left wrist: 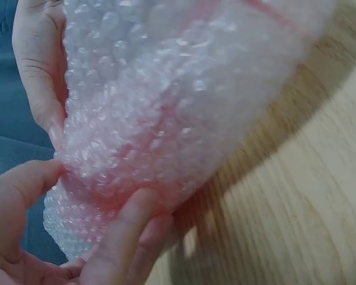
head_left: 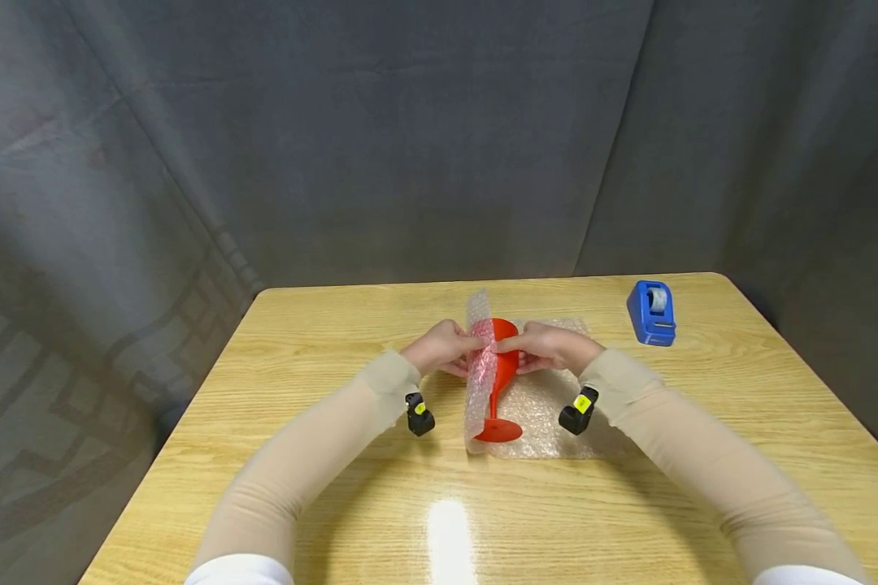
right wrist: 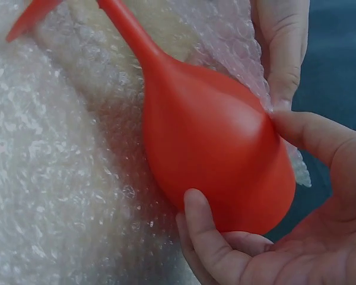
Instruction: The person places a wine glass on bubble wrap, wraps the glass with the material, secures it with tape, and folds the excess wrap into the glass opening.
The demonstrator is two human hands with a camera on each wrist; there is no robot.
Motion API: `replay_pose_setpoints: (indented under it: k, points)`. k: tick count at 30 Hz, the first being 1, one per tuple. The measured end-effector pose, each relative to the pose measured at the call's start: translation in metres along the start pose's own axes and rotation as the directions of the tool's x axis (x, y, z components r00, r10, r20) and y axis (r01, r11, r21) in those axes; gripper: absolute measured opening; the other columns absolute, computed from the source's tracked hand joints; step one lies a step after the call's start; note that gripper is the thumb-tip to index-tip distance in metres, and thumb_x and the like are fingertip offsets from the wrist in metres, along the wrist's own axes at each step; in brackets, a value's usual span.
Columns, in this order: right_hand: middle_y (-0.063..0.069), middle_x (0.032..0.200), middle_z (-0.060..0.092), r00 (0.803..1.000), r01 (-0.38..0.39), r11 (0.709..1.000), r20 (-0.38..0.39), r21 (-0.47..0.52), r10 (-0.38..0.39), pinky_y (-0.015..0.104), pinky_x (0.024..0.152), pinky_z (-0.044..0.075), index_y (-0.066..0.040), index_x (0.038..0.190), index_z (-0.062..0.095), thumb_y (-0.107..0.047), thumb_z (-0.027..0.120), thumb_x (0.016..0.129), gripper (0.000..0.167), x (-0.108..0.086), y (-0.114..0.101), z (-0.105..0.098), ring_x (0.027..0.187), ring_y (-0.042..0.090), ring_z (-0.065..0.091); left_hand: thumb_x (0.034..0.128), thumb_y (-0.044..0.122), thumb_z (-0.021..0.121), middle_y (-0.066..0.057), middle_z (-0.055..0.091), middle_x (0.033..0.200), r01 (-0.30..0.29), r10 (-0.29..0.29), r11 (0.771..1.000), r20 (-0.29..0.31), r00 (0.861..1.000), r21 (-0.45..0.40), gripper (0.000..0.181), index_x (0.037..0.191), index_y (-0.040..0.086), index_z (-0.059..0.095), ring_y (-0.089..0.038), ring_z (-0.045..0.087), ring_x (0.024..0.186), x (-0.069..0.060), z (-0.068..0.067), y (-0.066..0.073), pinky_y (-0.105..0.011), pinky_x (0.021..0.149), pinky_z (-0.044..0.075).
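A red wine glass (head_left: 507, 370) lies on its side over a sheet of bubble wrap (head_left: 556, 414), its round foot (head_left: 499, 431) toward the person. One flap of the wrap is folded up over the glass's left side. My left hand (head_left: 446, 347) pinches that flap against the bowl, thumb on top and fingers curled beneath, as the left wrist view shows. From the other side my right hand (head_left: 552, 345) holds the bare red bowl (right wrist: 219, 148) between thumb and curled fingers. Both thumbs nearly meet at the edge of the flap.
A blue tape dispenser (head_left: 652, 314) with a roll of clear tape stands at the back right of the wooden table (head_left: 322, 357). Grey curtains (head_left: 424, 146) hang behind the table's far edge. Each wrist carries a small black camera.
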State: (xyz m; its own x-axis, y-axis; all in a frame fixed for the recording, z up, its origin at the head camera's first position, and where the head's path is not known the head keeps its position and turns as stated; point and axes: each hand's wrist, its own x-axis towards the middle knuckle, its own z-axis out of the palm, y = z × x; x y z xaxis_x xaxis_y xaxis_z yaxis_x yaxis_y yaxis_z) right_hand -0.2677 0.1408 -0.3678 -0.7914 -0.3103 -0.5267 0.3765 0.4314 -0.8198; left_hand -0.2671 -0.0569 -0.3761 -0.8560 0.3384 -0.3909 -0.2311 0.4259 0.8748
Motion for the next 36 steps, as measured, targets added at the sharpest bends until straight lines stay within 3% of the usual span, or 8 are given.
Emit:
replay_pose_setpoints:
  k: [3,6,10,13,20,24,28,36]
  points:
    - [0.004,0.076,0.048,1.0,0.013,1.0,0.006,0.008,-0.013,0.028,0.078,0.06,0.001,0.108,0.04,-0.022,0.063,0.092,0.036,0.0,0.002,0.001,0.068,0.013,0.055,0.0953,0.023,0.062,-0.009,0.062,0.079,-0.016,0.016,1.0,-0.005,1.0,-0.012,0.027,0.093,-0.002,0.053,-0.016,0.061,0.065,0.002,-0.001,-0.005,-0.034,0.073,0.062]
    - [0.003,0.071,0.047,1.0,0.025,1.0,0.013,0.018,-0.025,0.025,0.074,0.06,0.001,0.105,0.041,-0.021,0.063,0.092,0.034,-0.001,0.003,0.001,0.064,0.011,0.055,0.0963,0.023,0.06,-0.009,0.062,0.081,-0.017,0.018,0.996,0.011,1.0,-0.093,0.024,0.093,0.0,0.053,-0.015,0.063,0.066,0.003,-0.003,-0.009,-0.03,0.069,0.062]
    - [0.002,0.07,0.047,0.999,0.027,0.999,0.019,0.028,-0.028,0.024,0.072,0.06,0.0,0.103,0.041,-0.02,0.063,0.092,0.032,-0.001,0.003,0.001,0.063,0.011,0.054,0.0958,0.017,0.061,-0.008,0.065,0.082,0.012,-0.001,0.971,0.044,0.999,-0.24,0.025,0.101,-0.008,0.062,-0.014,0.065,0.067,0.003,-0.005,-0.014,-0.025,0.067,0.061]
    - [0.003,0.071,0.047,1.0,0.023,0.999,0.019,0.026,-0.024,0.024,0.073,0.06,0.0,0.102,0.041,-0.02,0.063,0.092,0.032,-0.001,0.003,0.001,0.065,0.011,0.054,0.095,0.015,0.062,-0.009,0.065,0.085,0.037,-0.022,0.956,0.055,0.998,-0.292,0.032,0.112,-0.012,0.062,-0.014,0.066,0.07,0.002,-0.004,-0.015,-0.025,0.071,0.061]
    - [0.002,0.073,0.05,0.999,0.027,1.0,0.031,-0.014,-0.027,0.028,0.076,0.06,0.001,0.106,0.041,-0.023,0.062,0.092,0.035,0.001,0.006,0.0,0.063,0.01,0.055,0.0956,0.02,0.062,-0.012,0.065,0.09,0.059,-0.051,0.972,0.041,0.998,-0.227,0.034,0.113,-0.009,0.061,-0.017,0.065,0.073,0.002,-0.004,-0.019,-0.034,0.078,0.061]
    - [-0.001,0.065,0.051,0.998,0.037,0.999,0.044,-0.034,-0.036,0.025,0.07,0.059,0.0,0.097,0.05,-0.024,0.061,0.093,0.026,0.002,0.004,0.001,0.06,0.009,0.054,0.0969,0.019,0.06,-0.013,0.068,0.092,0.041,-0.033,0.97,0.037,0.999,-0.239,0.034,0.114,-0.011,0.061,-0.017,0.066,0.074,0.004,-0.004,-0.02,-0.032,0.077,0.061]
    - [-0.001,0.064,0.049,0.997,0.054,0.999,0.05,-0.004,-0.054,0.022,0.066,0.057,-0.002,0.092,0.049,-0.021,0.06,0.093,0.022,0.004,0.002,0.005,0.061,0.009,0.051,0.0968,0.018,0.06,-0.013,0.067,0.092,0.033,-0.029,0.973,0.02,0.999,-0.23,0.034,0.114,-0.011,0.06,-0.017,0.066,0.076,0.002,-0.006,-0.02,-0.03,0.075,0.061]
    - [0.005,0.077,0.047,0.994,0.082,0.991,0.06,0.107,-0.089,0.027,0.076,0.06,-0.001,0.099,0.041,-0.017,0.06,0.094,0.026,0.011,0.003,0.02,0.069,0.013,0.054,0.0963,0.019,0.061,-0.014,0.066,0.092,0.03,-0.036,0.987,-0.037,0.999,-0.156,0.033,0.107,-0.011,0.059,-0.019,0.064,0.08,-0.011,-0.019,-0.016,-0.033,0.077,0.061]
